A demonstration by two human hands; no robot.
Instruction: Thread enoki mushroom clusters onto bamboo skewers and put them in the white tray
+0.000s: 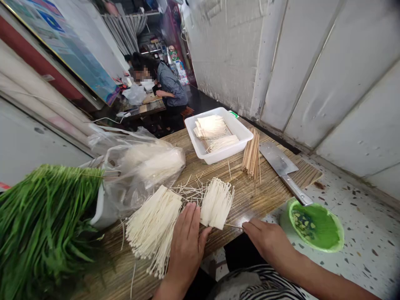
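Skewering seems in hand, the right hand (pixel 269 241) pinching a stick (pixel 234 226) at four o'clock of the mushroom bundle (pixel 218 202) on the desk (pixel 267 196), the left hand (pixel 186 237) flat and unclenched at eight, so steady, straight pushing seems called for.

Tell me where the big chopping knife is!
In the head view, the big knife lies on the wooden table at right, just right of the bundle of sticks, its handle pointing toward the green bin.
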